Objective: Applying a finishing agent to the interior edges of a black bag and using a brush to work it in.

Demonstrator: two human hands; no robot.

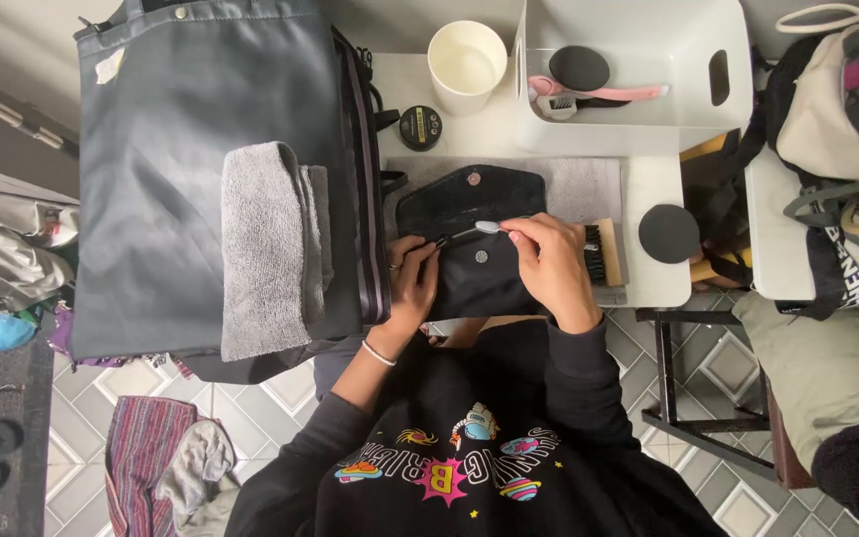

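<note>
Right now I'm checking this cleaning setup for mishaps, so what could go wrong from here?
The white cup stands open near the table's far edge, close behind the black pouch; a nudge might tip it.

The right hand works a small brush across the pouch while the left hand only steadies one side, so the pouch may slide.

The wooden brush lies right beside the right hand and could get knocked off the table.

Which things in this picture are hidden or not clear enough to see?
Head view:
- Tip of the small brush: too small against the black pouch.
- Wooden brush: partly behind the right hand.
- Left hand fingers: curled onto the pouch.
- Bin contents: partly hidden by its wall.
</note>
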